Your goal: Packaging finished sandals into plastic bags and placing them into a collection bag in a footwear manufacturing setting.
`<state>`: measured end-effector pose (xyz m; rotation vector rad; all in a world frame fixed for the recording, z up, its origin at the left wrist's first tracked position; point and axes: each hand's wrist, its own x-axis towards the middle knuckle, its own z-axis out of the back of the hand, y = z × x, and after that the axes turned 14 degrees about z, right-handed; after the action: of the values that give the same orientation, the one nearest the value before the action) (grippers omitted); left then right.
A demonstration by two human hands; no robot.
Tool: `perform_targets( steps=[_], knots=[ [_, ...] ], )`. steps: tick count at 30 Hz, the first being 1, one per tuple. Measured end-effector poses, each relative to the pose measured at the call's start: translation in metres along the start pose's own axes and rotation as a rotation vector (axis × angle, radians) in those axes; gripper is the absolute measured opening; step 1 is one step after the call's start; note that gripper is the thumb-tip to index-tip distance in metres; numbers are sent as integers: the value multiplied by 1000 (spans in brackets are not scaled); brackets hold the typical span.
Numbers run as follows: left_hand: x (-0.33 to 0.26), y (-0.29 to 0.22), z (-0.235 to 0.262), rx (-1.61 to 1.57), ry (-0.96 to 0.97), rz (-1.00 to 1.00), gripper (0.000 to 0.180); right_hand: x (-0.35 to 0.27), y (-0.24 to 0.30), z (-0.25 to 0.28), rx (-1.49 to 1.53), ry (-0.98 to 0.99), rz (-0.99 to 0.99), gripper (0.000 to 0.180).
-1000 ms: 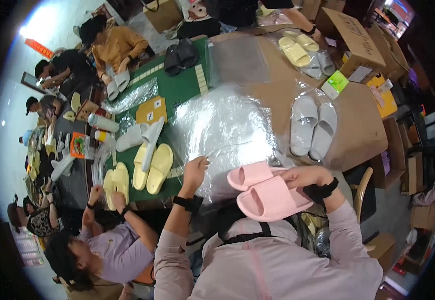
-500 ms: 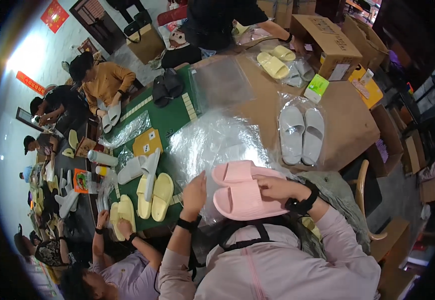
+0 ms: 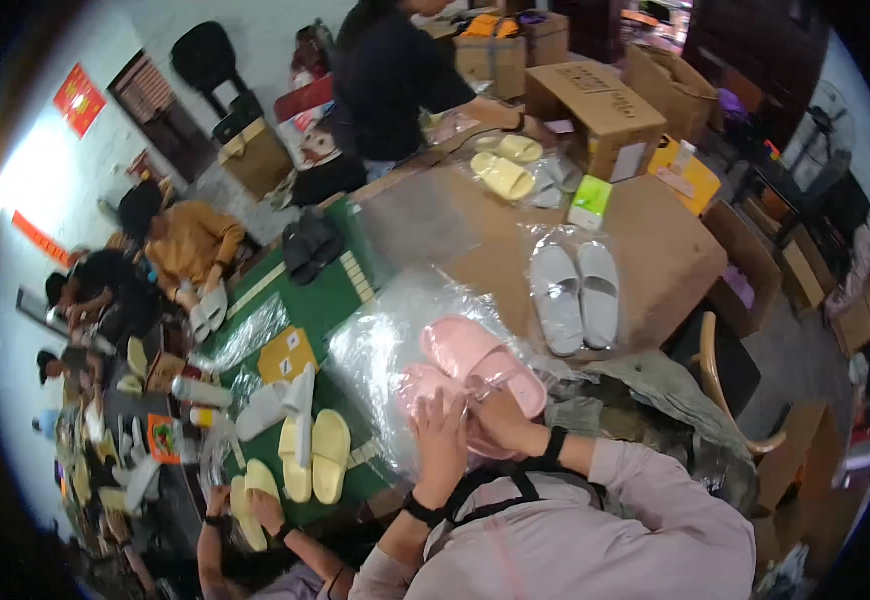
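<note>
A pair of pink slippers (image 3: 460,342) lies right in front of me on a stack of clear plastic bags (image 3: 367,335), with shiny film showing around and partly over them. Across the near slipper rests my left hand (image 3: 440,440), its fingers stretched out and slightly apart. My right hand (image 3: 502,418) is curled at the near side of the pair, its fingertips at the slipper straps; it grips the slippers there, though the fingertips are partly hidden. Whether the slippers are inside a bag I cannot tell.
Bagged grey slippers (image 3: 579,298) lie to the right, bagged yellow ones (image 3: 503,175) farther back. Yellow slippers (image 3: 329,455) and dark slippers (image 3: 312,245) are on the green mat. A cardboard box (image 3: 600,110) stands behind. Co-workers handle slippers at left; a wooden chair (image 3: 710,365) is at right.
The pink slippers have turned and moved slightly left onto the plastic bags. My left hand has come down onto them from the side. The whole view has shifted a little.
</note>
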<state>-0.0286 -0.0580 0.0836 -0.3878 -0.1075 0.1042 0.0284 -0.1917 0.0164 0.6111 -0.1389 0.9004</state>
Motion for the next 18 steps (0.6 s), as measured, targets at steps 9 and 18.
perform_targets(
  steps=[9,18],
  knots=[
    [-7,6,45,-571,430,-124,29,58,-2,23,463,95,-159,63],
    [77,2,72,-1104,218,215,44,56,13,57,305,-73,-181,23]
  ],
)
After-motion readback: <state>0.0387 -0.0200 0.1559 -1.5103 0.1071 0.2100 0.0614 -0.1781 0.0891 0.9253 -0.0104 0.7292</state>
